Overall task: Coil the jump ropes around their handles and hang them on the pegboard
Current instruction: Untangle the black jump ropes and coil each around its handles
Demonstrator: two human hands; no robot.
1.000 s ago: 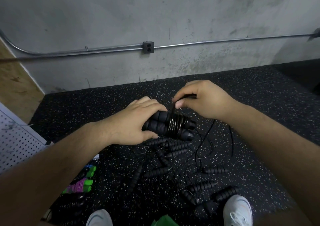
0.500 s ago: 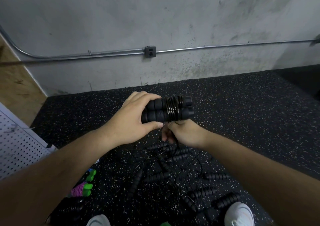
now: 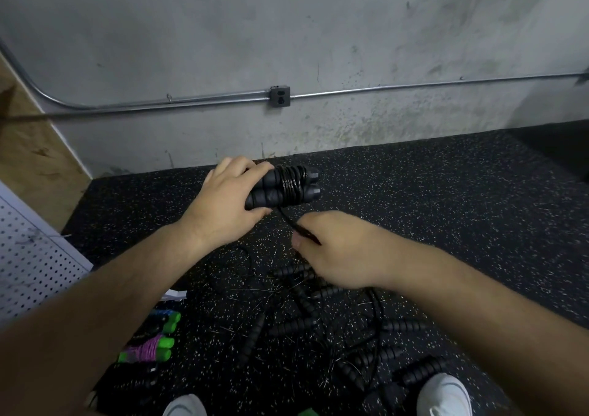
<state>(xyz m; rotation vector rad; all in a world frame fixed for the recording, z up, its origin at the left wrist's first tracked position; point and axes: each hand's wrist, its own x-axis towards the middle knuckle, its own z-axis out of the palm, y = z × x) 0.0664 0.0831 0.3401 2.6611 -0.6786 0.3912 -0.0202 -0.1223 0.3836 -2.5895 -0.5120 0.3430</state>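
Over the speckled rubber floor (image 3: 446, 224), your left hand (image 3: 229, 206) clasps the light foam handles (image 3: 266, 197); your right hand (image 3: 341, 251), at five o'clock, pinches the thin cord (image 3: 286, 219), likely springy, so hold it taut.

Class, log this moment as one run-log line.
step: coil rope | left hand: grips paired black handles | right hand: pinches loose rope below them | pegboard: at left

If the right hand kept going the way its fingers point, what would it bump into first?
Probably the left hand, near its thumb, just under the black handles it holds. The right hand pinches the cord and points up-left toward them, though depth is unclear.
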